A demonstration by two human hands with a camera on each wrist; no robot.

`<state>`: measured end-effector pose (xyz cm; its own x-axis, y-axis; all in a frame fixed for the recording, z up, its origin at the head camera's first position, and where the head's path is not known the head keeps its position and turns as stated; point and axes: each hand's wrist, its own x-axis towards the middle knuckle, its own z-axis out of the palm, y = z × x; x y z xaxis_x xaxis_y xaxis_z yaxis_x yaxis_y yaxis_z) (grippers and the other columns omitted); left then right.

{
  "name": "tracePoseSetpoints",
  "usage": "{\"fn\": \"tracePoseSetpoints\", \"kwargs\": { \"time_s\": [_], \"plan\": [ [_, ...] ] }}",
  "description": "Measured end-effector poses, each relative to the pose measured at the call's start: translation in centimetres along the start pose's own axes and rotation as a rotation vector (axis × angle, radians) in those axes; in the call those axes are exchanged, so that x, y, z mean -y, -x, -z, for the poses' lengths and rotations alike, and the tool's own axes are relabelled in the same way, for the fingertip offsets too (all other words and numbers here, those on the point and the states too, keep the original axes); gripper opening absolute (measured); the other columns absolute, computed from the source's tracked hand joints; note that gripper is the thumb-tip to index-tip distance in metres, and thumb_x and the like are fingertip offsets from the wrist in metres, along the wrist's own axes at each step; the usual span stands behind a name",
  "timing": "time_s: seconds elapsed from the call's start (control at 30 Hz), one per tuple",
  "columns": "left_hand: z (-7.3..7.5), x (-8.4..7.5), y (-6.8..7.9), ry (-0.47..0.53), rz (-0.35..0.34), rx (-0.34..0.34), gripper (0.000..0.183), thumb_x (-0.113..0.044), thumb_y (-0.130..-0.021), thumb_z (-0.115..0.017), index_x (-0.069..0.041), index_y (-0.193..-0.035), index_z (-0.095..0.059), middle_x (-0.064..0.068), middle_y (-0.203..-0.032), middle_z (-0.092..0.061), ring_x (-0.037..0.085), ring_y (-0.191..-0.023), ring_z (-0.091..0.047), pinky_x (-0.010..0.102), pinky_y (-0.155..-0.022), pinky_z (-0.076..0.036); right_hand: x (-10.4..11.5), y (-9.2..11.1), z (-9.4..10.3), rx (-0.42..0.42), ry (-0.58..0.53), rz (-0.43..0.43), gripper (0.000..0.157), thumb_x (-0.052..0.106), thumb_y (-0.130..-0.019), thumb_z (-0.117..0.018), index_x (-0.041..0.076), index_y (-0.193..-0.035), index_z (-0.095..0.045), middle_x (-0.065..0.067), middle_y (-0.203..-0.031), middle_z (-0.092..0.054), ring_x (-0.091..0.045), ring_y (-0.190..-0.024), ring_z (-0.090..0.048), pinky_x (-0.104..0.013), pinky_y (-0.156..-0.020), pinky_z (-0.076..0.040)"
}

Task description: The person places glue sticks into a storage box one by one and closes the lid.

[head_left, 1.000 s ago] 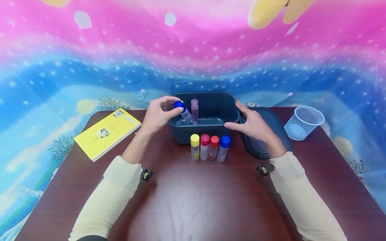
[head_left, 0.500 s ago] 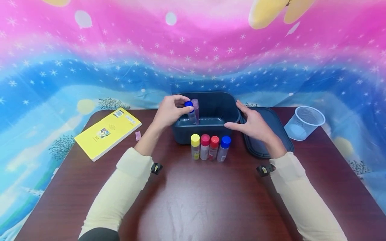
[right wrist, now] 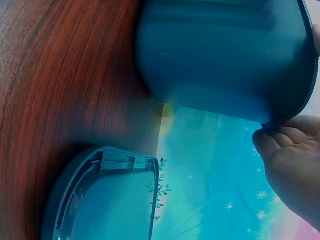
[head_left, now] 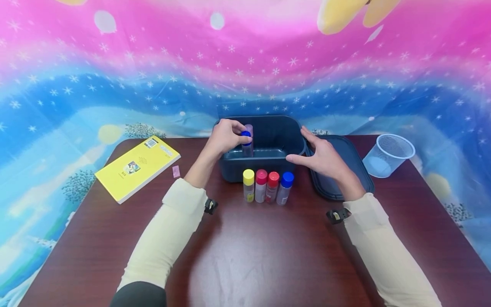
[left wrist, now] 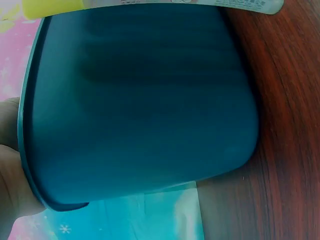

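Observation:
My left hand [head_left: 227,137] pinches a small blue-capped bottle [head_left: 247,149] between thumb and fingers, upright inside the dark storage bin [head_left: 232,171]. Just behind it in the bin stands a purple bottle [head_left: 250,128], partly covered by the held one. My right hand [head_left: 324,157] holds the bin's right end, thumb at the front rim and fingers at the far corner. In the right wrist view its bent fingertips [right wrist: 265,142] touch under the rim. Only part of the left hand [left wrist: 15,185] shows beyond the bin wall in the left wrist view; its bottle is hidden there.
In front of the bin stand bottles with yellow [head_left: 248,177], dark red [head_left: 261,177], red [head_left: 273,178] and blue [head_left: 287,179] caps. The bin's lid [head_left: 343,170] lies right, beside a mesh cup [head_left: 387,155]. Left are a yellow book [head_left: 138,168] and a pink slip [head_left: 176,171].
My left hand has moved right within the bin, bringing the blue-capped bottle from a tilt to upright, in front of the purple one. The right hand keeps its place on the bin.

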<state>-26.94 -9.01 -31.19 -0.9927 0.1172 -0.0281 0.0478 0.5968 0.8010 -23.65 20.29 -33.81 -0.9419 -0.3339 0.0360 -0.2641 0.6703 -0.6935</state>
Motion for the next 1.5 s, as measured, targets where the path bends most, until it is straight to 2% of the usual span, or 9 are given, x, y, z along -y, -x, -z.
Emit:
{"fn": "tracePoseSetpoints", "kwargs": {
  "time_s": [0.27, 0.47, 0.77, 1.13, 1.23, 1.5],
  "plan": [
    [0.0, -0.4, -0.5, -0.011, 0.070, 0.051, 0.027, -0.017, -0.088, -0.081, -0.006, -0.112, -0.072, 0.010, -0.110, -0.067, 0.026, -0.108, -0.059, 0.041, -0.092, -0.054, 0.1, 0.1, 0.1, -0.008, -0.003, 0.008, 0.099, 0.050, -0.090, -0.074, 0.011, -0.162, -0.019, -0.004, -0.169, -0.014, -0.040, -0.149, -0.026, -0.060, -0.116, -0.028],
    [-0.1, -0.4, -0.4, 0.009, 0.071, 0.054, 0.027, -0.015, -0.089, -0.081, -0.004, -0.112, -0.071, 0.011, -0.109, -0.067, 0.027, -0.106, -0.060, 0.040, -0.091, -0.056, 0.2, 0.1, 0.1, -0.006, -0.003, 0.006, 0.099, 0.051, -0.090, -0.073, 0.012, -0.162, -0.019, -0.004, -0.169, -0.015, -0.040, -0.149, -0.026, -0.061, -0.115, -0.028],
    [0.1, -0.1, 0.0, 0.010, 0.009, -0.021, 0.030, -0.019, -0.089, -0.080, -0.007, -0.115, -0.072, 0.010, -0.113, -0.070, 0.025, -0.110, -0.062, 0.039, -0.091, -0.056, 0.3, -0.2, 0.1, -0.003, 0.000, 0.011, 0.099, 0.051, -0.090, -0.074, 0.012, -0.162, -0.019, -0.003, -0.169, -0.015, -0.040, -0.149, -0.027, -0.061, -0.115, -0.029],
    [-0.3, 0.0, 0.2, 0.034, -0.074, -0.171, 0.020, -0.021, -0.092, -0.077, -0.010, -0.108, -0.071, 0.003, -0.104, -0.073, 0.018, -0.098, -0.067, 0.035, -0.090, -0.056, 0.0, 0.0, 0.1, -0.008, 0.000, 0.011, 0.098, 0.050, -0.090, -0.073, 0.012, -0.162, -0.018, -0.003, -0.169, -0.014, -0.039, -0.150, -0.025, -0.060, -0.116, -0.028],
    [-0.3, -0.2, 0.6, 0.046, -0.092, -0.168, 0.019, -0.021, -0.093, -0.076, -0.010, -0.108, -0.072, 0.004, -0.103, -0.072, 0.018, -0.097, -0.067, 0.035, -0.089, -0.057, -0.1, 0.1, 0.1, -0.011, -0.004, 0.009, 0.098, 0.049, -0.090, -0.073, 0.012, -0.162, -0.018, -0.003, -0.169, -0.014, -0.039, -0.150, -0.025, -0.060, -0.116, -0.028],
    [1.2, -0.1, 2.1, 0.003, -0.154, -0.094, 0.023, -0.021, -0.094, -0.075, -0.006, -0.113, -0.072, 0.006, -0.107, -0.072, 0.020, -0.100, -0.066, 0.037, -0.088, -0.056, -0.1, -0.1, -0.2, -0.004, 0.000, 0.004, 0.099, 0.051, -0.090, -0.074, 0.011, -0.162, -0.019, -0.003, -0.169, -0.014, -0.040, -0.149, -0.026, -0.060, -0.116, -0.028]
  ]
}}
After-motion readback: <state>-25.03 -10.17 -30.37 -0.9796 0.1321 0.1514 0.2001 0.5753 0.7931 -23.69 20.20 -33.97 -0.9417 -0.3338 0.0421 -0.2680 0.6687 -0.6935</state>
